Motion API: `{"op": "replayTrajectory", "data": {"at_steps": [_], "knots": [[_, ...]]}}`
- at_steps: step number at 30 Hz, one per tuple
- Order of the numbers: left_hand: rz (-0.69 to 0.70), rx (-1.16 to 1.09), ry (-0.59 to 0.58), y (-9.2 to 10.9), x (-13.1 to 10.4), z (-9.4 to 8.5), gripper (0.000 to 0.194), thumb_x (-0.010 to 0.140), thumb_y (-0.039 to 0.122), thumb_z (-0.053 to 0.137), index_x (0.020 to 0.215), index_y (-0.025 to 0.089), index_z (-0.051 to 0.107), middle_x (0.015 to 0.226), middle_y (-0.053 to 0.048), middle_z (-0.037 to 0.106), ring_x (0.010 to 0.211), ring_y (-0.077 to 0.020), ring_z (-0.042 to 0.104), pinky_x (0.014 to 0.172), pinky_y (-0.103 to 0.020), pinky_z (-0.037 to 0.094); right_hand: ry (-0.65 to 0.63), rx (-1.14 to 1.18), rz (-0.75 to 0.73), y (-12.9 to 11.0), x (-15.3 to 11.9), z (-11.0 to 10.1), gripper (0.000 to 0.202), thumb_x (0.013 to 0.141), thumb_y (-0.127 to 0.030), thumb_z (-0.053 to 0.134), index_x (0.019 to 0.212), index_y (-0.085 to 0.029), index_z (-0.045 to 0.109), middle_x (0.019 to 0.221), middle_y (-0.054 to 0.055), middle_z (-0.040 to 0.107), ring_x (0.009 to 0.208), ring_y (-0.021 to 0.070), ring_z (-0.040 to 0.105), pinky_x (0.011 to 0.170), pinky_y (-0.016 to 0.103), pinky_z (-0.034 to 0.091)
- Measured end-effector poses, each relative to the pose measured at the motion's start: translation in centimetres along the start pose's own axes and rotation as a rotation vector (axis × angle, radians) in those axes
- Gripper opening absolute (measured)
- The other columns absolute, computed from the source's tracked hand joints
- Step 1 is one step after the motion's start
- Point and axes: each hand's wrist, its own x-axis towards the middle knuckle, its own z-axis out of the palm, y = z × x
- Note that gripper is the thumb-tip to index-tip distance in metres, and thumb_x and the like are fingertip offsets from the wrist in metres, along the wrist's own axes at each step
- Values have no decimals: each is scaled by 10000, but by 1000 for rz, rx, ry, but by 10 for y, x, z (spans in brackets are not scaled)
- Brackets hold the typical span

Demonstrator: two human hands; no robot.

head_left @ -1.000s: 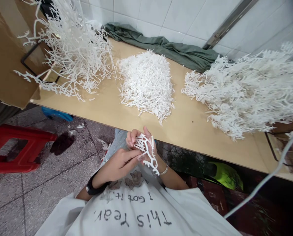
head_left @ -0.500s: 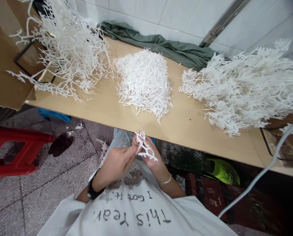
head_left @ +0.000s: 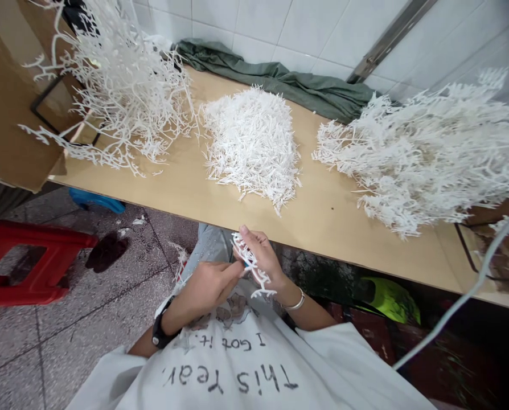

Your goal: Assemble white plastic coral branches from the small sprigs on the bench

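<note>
A small white branched piece (head_left: 254, 266) is held between my hands, just below the table's front edge. My right hand (head_left: 265, 256), with a bracelet at the wrist, is closed around it, thumb up along its top. My left hand (head_left: 214, 285), below a black wristband, has its fingers bent together and touching the piece's left side; a speck of blue shows at the fingertips, too small to name. Beyond them on the table (head_left: 186, 199) lies a heap of short white pieces (head_left: 254, 142).
White branching bunches stand at the left (head_left: 122, 91) and right (head_left: 425, 154). A green cloth (head_left: 280, 80) lies along the tiled wall. A red stool (head_left: 53, 262) and a blue stool (head_left: 96, 200) are at lower left. A pale cable (head_left: 455, 302) crosses the right side.
The white piece has turned and shifted slightly down and right. My right thumb has come up over it, and my left fingers have moved slightly lower along its side.
</note>
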Motion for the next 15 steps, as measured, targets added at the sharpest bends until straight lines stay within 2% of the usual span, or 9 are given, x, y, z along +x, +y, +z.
{"op": "replayTrajectory", "data": {"at_steps": [4, 7, 9, 15], "knots": [[30, -247, 54, -2, -4, 0, 220, 926, 153, 338, 736, 182, 445, 565, 34, 456, 482, -100, 414, 498, -220, 283, 69, 179, 57, -25, 5, -9, 605, 577, -511, 789, 476, -188, 289, 367, -112, 261, 309, 5, 200, 302, 168, 133], [72, -336, 128, 1, -1, -3, 218, 920, 145, 343, 728, 185, 438, 559, 36, 427, 475, -98, 385, 493, -220, 282, 47, 256, 178, -47, 3, -11, 604, 623, -406, 784, 498, -200, 230, 373, -126, 240, 301, -7, 129, 282, 155, 109], [84, -384, 158, 5, 1, -6, 208, 921, 138, 343, 745, 184, 442, 562, 39, 417, 471, -92, 379, 488, -210, 285, 25, 280, 195, -57, 2, -9, 601, 652, -374, 764, 508, -209, 204, 373, -130, 222, 303, -4, 91, 273, 162, 94], [-24, -533, 146, 14, 2, -13, 217, 940, 143, 345, 792, 169, 502, 553, 50, 403, 446, -69, 354, 484, -185, 290, 95, 167, -91, -66, 4, 0, 520, 634, -436, 764, 554, -211, 302, 391, -133, 243, 308, 2, 99, 270, 159, 94]]}}
